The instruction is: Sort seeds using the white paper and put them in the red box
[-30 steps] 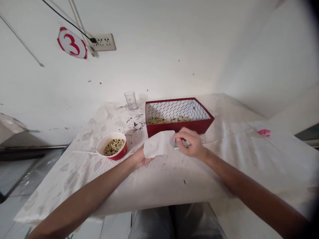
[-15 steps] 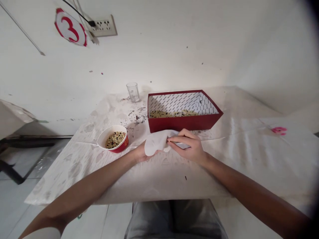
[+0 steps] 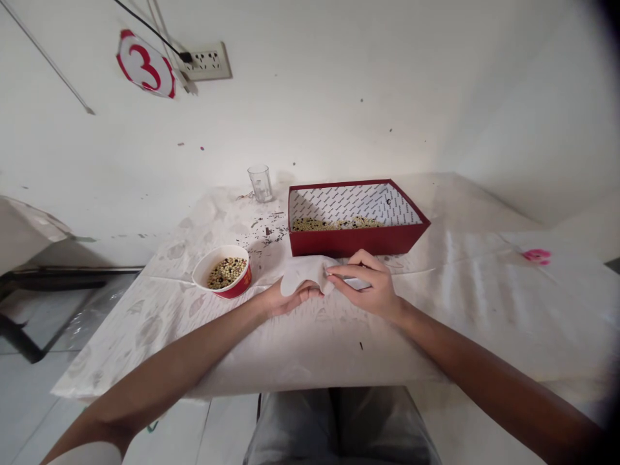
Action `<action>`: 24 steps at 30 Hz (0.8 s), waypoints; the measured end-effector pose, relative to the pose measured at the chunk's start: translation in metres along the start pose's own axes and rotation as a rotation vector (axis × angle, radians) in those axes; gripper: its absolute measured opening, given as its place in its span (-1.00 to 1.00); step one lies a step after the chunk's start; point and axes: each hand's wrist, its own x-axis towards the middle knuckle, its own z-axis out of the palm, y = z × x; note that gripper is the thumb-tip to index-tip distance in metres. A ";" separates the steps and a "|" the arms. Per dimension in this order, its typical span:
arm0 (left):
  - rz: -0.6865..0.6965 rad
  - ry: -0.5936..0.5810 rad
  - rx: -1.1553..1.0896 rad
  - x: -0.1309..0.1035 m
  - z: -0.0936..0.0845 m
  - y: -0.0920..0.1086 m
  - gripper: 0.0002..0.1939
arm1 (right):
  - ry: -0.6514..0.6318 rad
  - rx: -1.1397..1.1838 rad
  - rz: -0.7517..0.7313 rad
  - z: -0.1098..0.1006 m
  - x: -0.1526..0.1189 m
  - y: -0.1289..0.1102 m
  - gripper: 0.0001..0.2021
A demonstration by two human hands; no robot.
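Observation:
A limp white sheet [image 3: 304, 271], paper or thin cloth, lies across my left hand [image 3: 285, 300]. The palm is turned up beneath it, with curled fingers showing under the near edge; my thumb is hidden. At the sheet's right end, my right hand [image 3: 368, 284] has thumb and fingertips pinched together on its edge. Whether a small thing is also between those fingertips, I cannot tell. Just behind both hands stands a red box [image 3: 349, 242] with a patterned white lining and mixed pale and dark beads or grains [image 3: 334, 223] inside. Left of my left hand is a red-and-white paper bowl [image 3: 237, 286] holding similar pieces.
A clear glass [image 3: 260, 184] stands at the back of the cloth-covered table [image 3: 242, 361]. Dark scraps [image 3: 271, 236] are scattered between glass, bowl and box. One dark sliver [image 3: 361, 346] lies near the front edge. The wall behind carries a power socket [image 3: 208, 61].
The near part of the white sheet has lifted, baring more of my left fingers. My right hand keeps its pinch at almost the same spot. The whole view has shifted slightly.

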 end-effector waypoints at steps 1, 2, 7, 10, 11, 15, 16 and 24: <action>0.001 -0.004 0.000 0.000 0.000 0.000 -0.72 | 0.002 -0.003 0.006 0.000 0.000 0.000 -0.69; 0.005 -0.011 -0.003 -0.001 -0.001 0.000 -0.73 | 0.001 -0.003 0.012 -0.001 0.001 0.000 -0.69; 0.009 -0.028 -0.057 0.000 0.000 0.001 -0.67 | -0.028 0.018 0.027 0.000 0.002 0.000 -0.72; 0.024 0.001 -0.100 0.002 0.000 -0.001 -0.60 | -0.056 0.035 0.021 0.001 0.001 0.000 -0.72; 0.025 0.009 -0.113 0.002 0.000 -0.002 -0.60 | -0.066 0.043 0.019 0.002 0.001 0.000 -0.72; 0.026 0.037 -0.134 0.004 0.000 -0.004 -0.68 | -0.081 0.071 0.026 0.003 0.001 -0.002 -0.71; 0.028 0.040 -0.131 0.005 0.000 -0.004 -0.71 | -0.079 0.072 0.034 0.003 0.001 -0.002 -0.71; -0.016 0.012 -0.122 0.003 0.004 0.004 -0.63 | -0.083 0.066 0.146 0.000 0.002 -0.002 -0.77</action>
